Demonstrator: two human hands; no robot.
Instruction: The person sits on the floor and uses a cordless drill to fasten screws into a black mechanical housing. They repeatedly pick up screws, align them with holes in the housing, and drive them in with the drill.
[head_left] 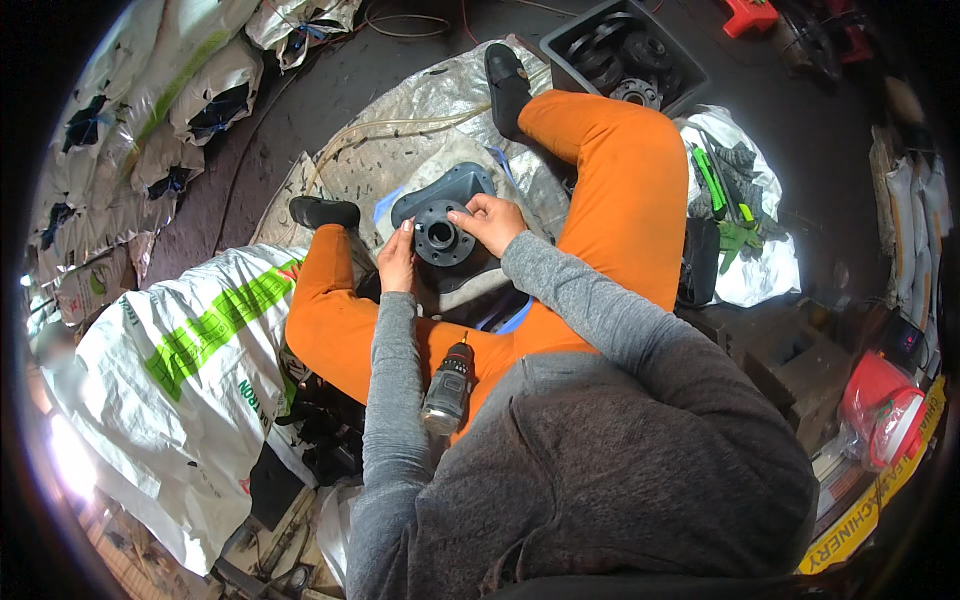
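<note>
A dark round metal flange (425, 251) with a central bore and a ring of holes is held up in front of me, between my spread legs. My left hand (397, 264) grips its left edge, thumb and fingers against the rim. At its upper right, my right hand (494, 226) has bent fingers closed on the face and rim; the fingertips are partly hidden. Just beyond the flange lies a blue-grey moulded piece (465, 184) with a raised border, resting on pale cloth. A cordless drill (448, 390) lies on my left thigh.
A grey crate (690, 90) of dark round metal parts stands at the far right. Green-handled tools (708, 182) and gloves (738, 238) lie on a white sack to the right. White sacks (190, 380) fill the left side. A red container (880, 410) sits at the lower right.
</note>
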